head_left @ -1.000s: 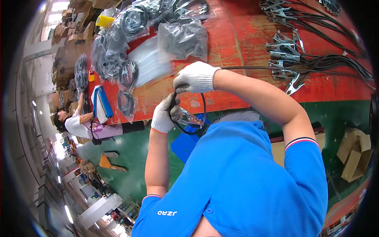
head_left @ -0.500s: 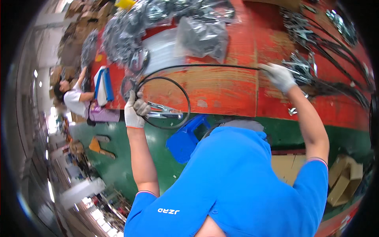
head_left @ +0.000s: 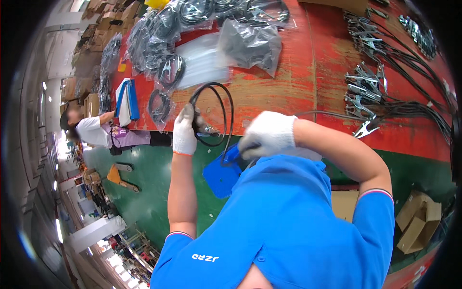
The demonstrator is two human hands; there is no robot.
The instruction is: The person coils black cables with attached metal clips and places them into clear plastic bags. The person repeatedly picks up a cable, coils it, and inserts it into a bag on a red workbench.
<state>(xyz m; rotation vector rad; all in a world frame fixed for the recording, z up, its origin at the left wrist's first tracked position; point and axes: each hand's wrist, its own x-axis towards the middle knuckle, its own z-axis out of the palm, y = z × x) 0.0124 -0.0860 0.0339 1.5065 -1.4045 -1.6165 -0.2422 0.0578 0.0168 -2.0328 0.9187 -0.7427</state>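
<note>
My left hand (head_left: 185, 130), in a white glove with grey fingers, is closed on a coiled black cable (head_left: 231, 108) above the table's front edge. Its loops stand up to the right of the fingers. Partly hidden behind that hand is a shiny metal piece (head_left: 208, 129), probably a clamp. My right hand (head_left: 269, 135), gloved alike, is close to my body with its fingers curled around the cable. The grip itself is partly hidden and slightly blurred. Behind the right wrist, a dark strand (head_left: 325, 112) runs toward metal spring clamps (head_left: 362, 89) on the table.
Bagged cable coils (head_left: 166, 26) and clear plastic bags (head_left: 204, 60) lie across the worn red table (head_left: 288, 91). More black cables (head_left: 418, 108) hang together at the right. Below are a blue stool (head_left: 220, 179) and an open carton (head_left: 419, 219). Another person (head_left: 94, 130) works at the left.
My right hand has come from the far right, beside the clamps, back toward my body. The outstretched cable is now bent into another loop. My left hand has shifted slightly right, still gripping the coil.
</note>
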